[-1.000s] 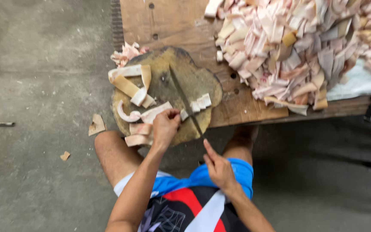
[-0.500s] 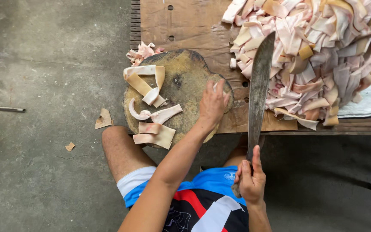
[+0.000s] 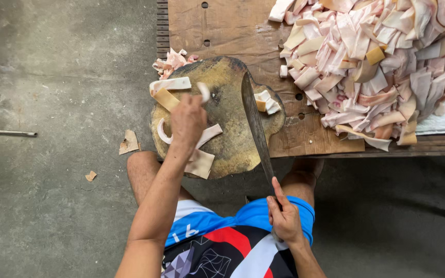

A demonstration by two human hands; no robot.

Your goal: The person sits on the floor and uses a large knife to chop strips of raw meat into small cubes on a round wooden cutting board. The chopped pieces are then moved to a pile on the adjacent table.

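Observation:
My left hand (image 3: 187, 119) hovers over the round wooden chopping block (image 3: 233, 139) and pinches a pale strip of pork skin (image 3: 203, 91). More strips lie on the block's left side (image 3: 170, 84), and a few small cut cubes (image 3: 264, 102) sit on its right. My right hand (image 3: 284, 219) grips the handle of a long machete (image 3: 256, 126), whose blade rests across the block, tip near its far edge.
A big heap of pink and white pork skin pieces (image 3: 377, 62) covers the wooden table (image 3: 222, 25) at the right. Scraps (image 3: 129, 142) lie on the concrete floor at left, beside a thin metal rod (image 3: 6, 133). My knees are under the block.
My left hand moved from the block's right edge to its left side and picked up a strip. The machete came down from over the heap onto the block.

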